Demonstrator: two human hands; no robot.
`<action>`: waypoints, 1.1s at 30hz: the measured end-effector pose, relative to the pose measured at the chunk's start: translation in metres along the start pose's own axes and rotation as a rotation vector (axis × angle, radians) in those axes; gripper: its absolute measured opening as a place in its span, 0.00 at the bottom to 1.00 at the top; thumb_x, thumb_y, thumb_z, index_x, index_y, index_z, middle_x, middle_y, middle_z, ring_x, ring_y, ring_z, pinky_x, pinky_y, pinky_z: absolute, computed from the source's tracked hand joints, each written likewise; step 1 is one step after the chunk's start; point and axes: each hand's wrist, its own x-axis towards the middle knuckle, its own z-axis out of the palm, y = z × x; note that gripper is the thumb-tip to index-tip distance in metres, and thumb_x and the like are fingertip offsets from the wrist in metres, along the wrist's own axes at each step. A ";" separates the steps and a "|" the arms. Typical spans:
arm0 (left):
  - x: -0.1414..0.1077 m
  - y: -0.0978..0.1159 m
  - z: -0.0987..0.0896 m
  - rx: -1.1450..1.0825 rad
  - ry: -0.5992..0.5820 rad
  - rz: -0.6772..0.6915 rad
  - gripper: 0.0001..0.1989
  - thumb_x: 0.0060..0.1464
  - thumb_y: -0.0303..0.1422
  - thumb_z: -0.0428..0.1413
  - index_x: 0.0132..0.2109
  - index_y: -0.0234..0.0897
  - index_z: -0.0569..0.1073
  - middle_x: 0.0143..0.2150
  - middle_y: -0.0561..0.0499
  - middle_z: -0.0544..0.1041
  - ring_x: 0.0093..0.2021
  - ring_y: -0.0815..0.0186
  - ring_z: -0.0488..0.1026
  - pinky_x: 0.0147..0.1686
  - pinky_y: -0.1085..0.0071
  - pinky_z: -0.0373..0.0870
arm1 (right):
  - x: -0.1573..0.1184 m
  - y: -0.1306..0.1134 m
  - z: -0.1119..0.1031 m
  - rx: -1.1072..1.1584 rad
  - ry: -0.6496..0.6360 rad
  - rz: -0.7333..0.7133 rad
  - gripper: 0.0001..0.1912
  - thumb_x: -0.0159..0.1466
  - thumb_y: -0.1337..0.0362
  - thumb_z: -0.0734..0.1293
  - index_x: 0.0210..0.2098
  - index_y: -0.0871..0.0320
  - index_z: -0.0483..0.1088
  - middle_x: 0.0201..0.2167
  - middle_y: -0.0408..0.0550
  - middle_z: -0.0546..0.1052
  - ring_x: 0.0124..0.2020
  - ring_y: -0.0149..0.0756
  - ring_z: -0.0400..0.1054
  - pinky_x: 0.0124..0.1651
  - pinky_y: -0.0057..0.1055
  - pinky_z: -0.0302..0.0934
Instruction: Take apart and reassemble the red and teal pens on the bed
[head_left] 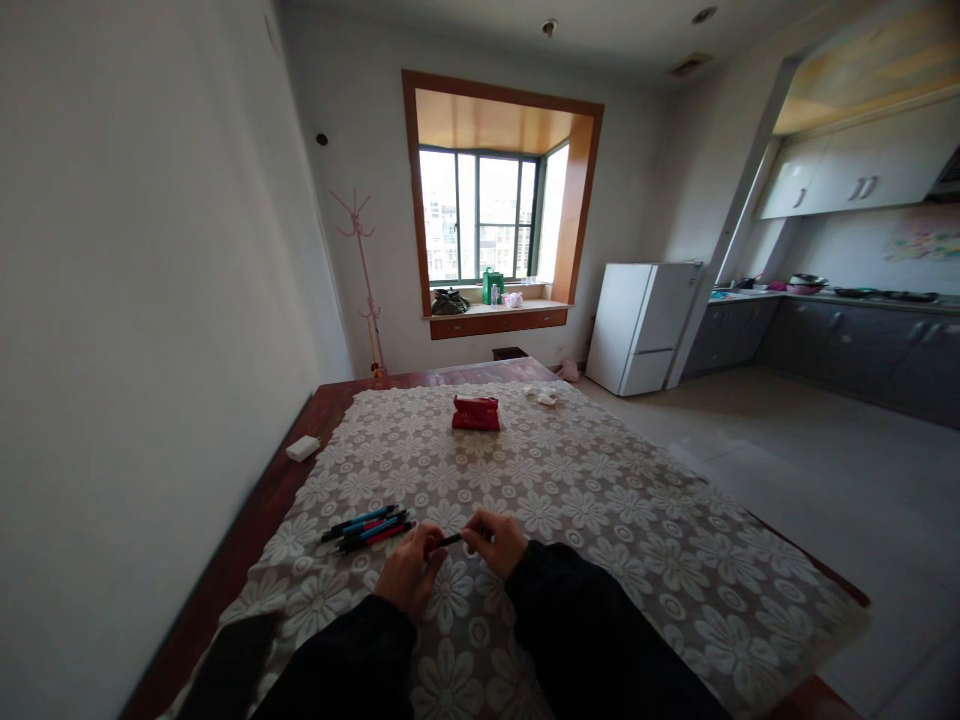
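Observation:
My left hand (411, 570) and my right hand (495, 540) meet over the flowered tablecloth (480, 632), each pinching one end of a dark pen (450, 540). The pen lies nearly level between the fingertips. Just left of my left hand is a loose pile of several pens (367, 529) in black, blue and red. Farther back on the cloth stands a red pouch (475, 414).
A white box (303, 448) rests on the table's left edge, and a dark flat object (232, 665) lies at the lower left. A crumpled white item (541, 396) is near the far edge. Beyond stand a white fridge (637, 325) and a pink coat rack (365, 270).

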 end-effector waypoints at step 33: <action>-0.002 -0.011 0.012 0.012 0.056 0.076 0.09 0.55 0.39 0.51 0.40 0.43 0.70 0.33 0.51 0.74 0.32 0.65 0.72 0.36 0.70 0.69 | -0.004 0.002 0.004 -0.517 -0.096 -0.103 0.12 0.66 0.60 0.59 0.29 0.57 0.67 0.25 0.43 0.74 0.28 0.30 0.66 0.29 0.25 0.50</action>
